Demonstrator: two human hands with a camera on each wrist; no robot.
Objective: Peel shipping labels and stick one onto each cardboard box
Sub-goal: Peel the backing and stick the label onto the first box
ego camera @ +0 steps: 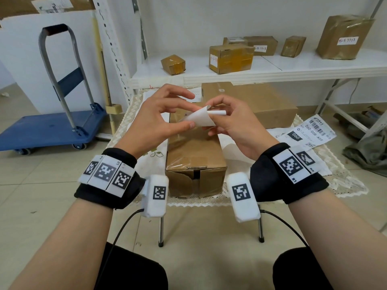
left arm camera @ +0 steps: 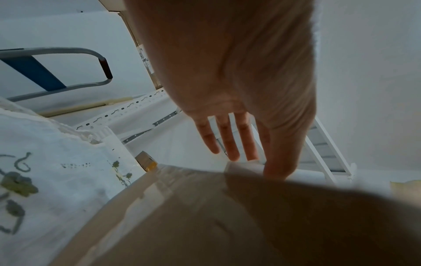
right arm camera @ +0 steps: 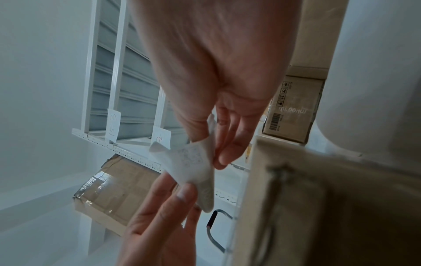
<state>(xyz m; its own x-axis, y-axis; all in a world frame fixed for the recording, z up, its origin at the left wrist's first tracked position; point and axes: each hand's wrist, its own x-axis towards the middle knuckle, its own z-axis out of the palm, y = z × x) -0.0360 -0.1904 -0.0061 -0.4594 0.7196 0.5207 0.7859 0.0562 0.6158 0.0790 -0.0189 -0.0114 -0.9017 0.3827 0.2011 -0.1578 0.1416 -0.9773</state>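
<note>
A curled white shipping label (ego camera: 202,118) is pinched between thumb and fingers of the left hand (ego camera: 156,120) at 9 o'clock and the right hand (ego camera: 234,122) at 3 o'clock, above the cardboard box (ego camera: 194,155) on the small table (ego camera: 345,176)

Shipping label (ego camera: 307,132) lay flat on the counter's right side, printed "060-068-A05" beside a barcode, with "060" white on a black patch; white slip (ego camera: 348,41) on the tall shelf box carried handwritten digits, too blurred to read; slip (ego camera: 260,48) on the low shelf box read roughly "1-1-1913"; wrist markers showed square codes, one tagged "R1" (ego camera: 294,180); label (right arm camera: 191,158) held in the hands bore a faint QR-like square, unreadable.
</note>
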